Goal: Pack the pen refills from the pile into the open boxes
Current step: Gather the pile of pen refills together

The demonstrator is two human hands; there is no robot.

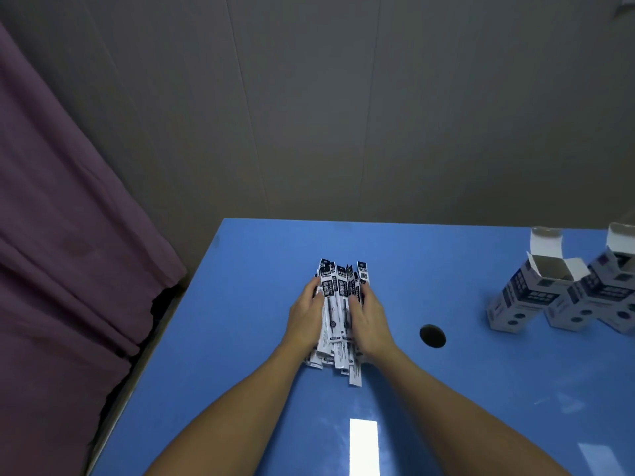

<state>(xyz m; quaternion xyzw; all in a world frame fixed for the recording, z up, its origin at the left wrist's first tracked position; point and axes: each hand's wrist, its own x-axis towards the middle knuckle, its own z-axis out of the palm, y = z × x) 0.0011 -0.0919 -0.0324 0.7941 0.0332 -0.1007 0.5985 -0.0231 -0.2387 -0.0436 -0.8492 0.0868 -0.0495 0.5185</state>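
- Pen refills: black-and-white sleeves in a pile mid-desk; print too small to read.
- Left hand: fingers curled round the pile's left side, gripping it.
- Right hand: fingers curled round the right side, gripping.
- Both forearms reach forward, converging on the pile.
- Open boxes: upright at far right, flaps up, labels blurred.
- Round hole between pile and boxes.

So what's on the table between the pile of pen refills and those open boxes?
Only a round dark hole in the blue table lies between the pile of pen refills and the open boxes, the head view shows.
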